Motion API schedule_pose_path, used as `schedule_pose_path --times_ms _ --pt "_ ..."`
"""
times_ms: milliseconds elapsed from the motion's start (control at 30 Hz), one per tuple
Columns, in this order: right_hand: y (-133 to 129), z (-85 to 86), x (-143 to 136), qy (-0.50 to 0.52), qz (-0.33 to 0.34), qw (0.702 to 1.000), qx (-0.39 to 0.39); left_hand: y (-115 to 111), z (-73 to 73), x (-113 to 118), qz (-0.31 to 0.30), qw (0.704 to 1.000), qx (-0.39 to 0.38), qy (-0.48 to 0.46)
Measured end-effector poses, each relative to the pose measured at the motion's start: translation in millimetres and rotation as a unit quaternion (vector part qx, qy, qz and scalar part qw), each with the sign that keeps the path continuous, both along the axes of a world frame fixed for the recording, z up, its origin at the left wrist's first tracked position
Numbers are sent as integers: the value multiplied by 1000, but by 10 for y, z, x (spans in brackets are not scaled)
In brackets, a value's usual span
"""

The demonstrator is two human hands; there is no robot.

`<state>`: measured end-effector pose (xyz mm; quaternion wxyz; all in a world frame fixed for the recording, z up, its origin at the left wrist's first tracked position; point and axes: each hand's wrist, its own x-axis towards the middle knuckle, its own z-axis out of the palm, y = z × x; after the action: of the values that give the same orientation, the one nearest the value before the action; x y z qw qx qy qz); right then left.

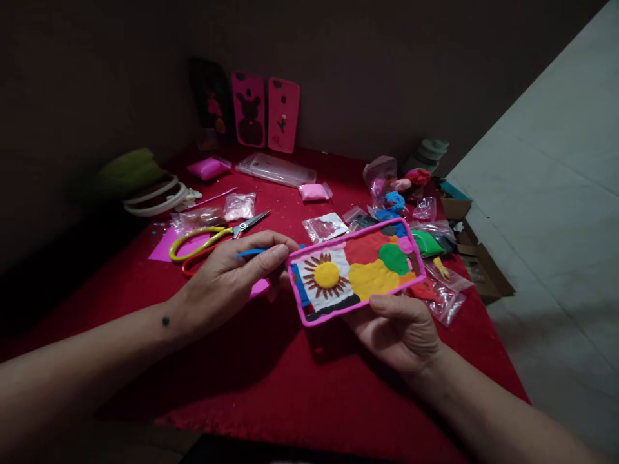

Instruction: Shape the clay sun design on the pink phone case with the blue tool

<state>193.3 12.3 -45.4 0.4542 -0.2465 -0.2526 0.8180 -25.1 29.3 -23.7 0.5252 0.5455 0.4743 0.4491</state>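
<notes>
A pink-rimmed phone case (372, 277) is tilted up above the red cloth, covered with patches of coloured clay and a yellow sun with brown rays on white. My right hand (399, 328) holds it from below, thumb on the lower rim and fingers hidden behind. At its left end is my left hand (242, 270), with a thin blue tool (251, 252) pinched between thumb and fingers. Its fingertips are near the case's upper left corner; whether they touch it is unclear.
Scissors (213, 241) with yellow and red handles lie behind my left hand. Three decorated cases, one pink (249, 109), lean on the wall. Clear cases (275, 169) and clay packets (314, 192) lie in front. Green clay (425, 243) and a cardboard box (483, 270) are at right.
</notes>
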Motion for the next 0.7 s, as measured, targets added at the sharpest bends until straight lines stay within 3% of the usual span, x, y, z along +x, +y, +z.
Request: schedule_pose_path --times_ms 233,700 --pt "-26 0 22 -3 3 1000 9 -2 -38 -17 -56 994 -56 -73" --pt "58 -10 77 31 -13 999 4 107 0 -69 -36 981 -87 -167"
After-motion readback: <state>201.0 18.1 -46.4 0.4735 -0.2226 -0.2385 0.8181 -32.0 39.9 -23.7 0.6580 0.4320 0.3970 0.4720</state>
